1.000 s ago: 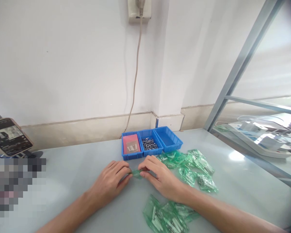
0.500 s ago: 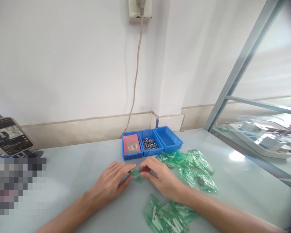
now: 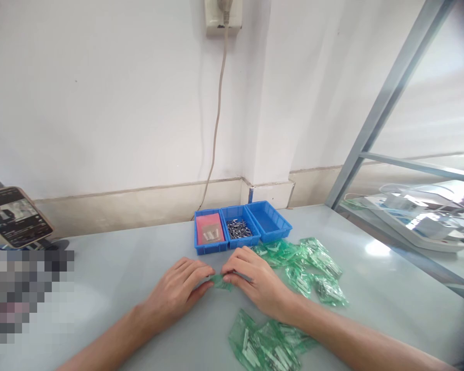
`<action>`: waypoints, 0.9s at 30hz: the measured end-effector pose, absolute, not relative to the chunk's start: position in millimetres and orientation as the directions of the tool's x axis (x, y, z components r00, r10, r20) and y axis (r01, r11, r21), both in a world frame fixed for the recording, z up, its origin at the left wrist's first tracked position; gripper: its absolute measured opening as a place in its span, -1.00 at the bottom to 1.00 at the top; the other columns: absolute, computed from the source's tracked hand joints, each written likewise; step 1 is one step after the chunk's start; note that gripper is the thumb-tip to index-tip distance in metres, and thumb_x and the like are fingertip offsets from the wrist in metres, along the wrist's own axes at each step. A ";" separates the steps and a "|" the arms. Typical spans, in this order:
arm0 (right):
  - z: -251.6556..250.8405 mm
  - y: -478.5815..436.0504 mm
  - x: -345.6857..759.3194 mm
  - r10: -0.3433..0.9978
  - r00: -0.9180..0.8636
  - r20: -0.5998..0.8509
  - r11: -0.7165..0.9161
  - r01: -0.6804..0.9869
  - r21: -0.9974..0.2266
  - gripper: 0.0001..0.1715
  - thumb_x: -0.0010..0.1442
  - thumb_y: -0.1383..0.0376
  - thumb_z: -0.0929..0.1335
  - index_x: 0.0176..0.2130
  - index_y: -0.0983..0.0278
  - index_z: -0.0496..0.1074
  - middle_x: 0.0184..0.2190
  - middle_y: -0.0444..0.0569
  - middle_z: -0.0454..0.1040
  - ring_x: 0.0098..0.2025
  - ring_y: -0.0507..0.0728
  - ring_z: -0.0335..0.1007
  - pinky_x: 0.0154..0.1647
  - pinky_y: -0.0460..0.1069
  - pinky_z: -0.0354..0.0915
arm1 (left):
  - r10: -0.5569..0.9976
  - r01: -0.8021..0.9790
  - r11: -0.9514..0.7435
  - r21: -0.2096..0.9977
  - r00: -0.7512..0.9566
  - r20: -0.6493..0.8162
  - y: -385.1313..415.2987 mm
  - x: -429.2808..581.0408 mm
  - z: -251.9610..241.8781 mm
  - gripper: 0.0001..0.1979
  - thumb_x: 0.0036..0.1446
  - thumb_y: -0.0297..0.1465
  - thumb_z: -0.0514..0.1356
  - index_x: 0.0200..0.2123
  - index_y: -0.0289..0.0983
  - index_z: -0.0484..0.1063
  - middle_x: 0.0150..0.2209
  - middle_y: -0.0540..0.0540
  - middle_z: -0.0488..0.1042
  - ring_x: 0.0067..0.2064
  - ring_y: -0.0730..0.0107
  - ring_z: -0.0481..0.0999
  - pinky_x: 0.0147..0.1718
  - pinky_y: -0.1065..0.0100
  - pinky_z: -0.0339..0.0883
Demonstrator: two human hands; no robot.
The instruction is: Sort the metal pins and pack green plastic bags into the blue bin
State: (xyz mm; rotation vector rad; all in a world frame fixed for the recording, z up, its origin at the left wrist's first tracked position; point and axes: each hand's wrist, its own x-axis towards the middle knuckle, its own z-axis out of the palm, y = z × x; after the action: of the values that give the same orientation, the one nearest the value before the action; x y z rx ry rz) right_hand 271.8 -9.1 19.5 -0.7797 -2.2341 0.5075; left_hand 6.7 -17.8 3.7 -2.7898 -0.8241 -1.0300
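Left hand (image 3: 183,285): fingers pinching a green bag (image 3: 221,282)
Right hand (image 3: 253,273): fingers pinching it too
Filled bags (image 3: 301,256): two heaps down
Bin (image 3: 244,242): metal bits (image 3: 238,229) left

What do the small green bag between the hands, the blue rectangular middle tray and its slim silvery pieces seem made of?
Green bag: probably thin plastic film, translucent and creased. Blue tray: likely moulded plastic, smooth, evenly coloured. Silvery pieces: apparently shiny metal, given their glints.
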 end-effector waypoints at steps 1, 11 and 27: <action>19.4 -9.2 271.8 0.658 -0.571 0.492 0.743 0.386 -0.546 -0.89 0.52 0.32 0.35 -0.08 0.18 0.50 -0.17 -0.07 0.51 -0.11 0.15 0.38 -0.06 0.03 0.29 | 0.462 0.500 -0.857 0.126 0.634 0.620 -17.7 6.8 3.4 -0.83 0.46 -0.47 0.21 0.08 -0.26 0.40 -0.10 -0.13 0.60 -0.14 0.27 0.58 -0.11 0.25 0.44; 15.4 -8.3 271.5 0.638 -0.591 0.494 0.760 0.381 -0.526 -0.83 0.55 0.27 0.32 -0.04 0.17 0.54 -0.12 -0.04 0.59 -0.07 0.18 0.39 -0.02 0.08 0.31 | 0.437 0.499 -0.863 0.083 0.653 0.619 -16.3 9.4 5.4 -0.92 0.49 -0.48 0.16 -0.03 -0.27 0.44 -0.18 -0.10 0.59 -0.19 0.30 0.58 -0.13 0.26 0.43; 22.8 -12.3 269.8 0.710 -0.640 0.295 0.683 0.522 -0.511 -0.83 0.50 0.20 0.38 -0.01 0.23 0.51 -0.15 -0.01 0.56 -0.05 0.23 0.39 0.01 0.11 0.36 | 0.468 0.549 -0.832 0.079 0.620 0.630 -13.1 7.9 4.1 -0.93 0.49 -0.48 0.14 -0.09 -0.25 0.42 -0.20 -0.08 0.58 -0.22 0.29 0.55 -0.16 0.26 0.41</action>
State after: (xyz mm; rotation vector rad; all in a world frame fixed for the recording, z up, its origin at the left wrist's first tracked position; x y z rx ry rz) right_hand 269.8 -12.3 22.8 -0.9518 -2.4173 0.5288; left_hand 7.9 -13.1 4.1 -2.7171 -0.8570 -1.0039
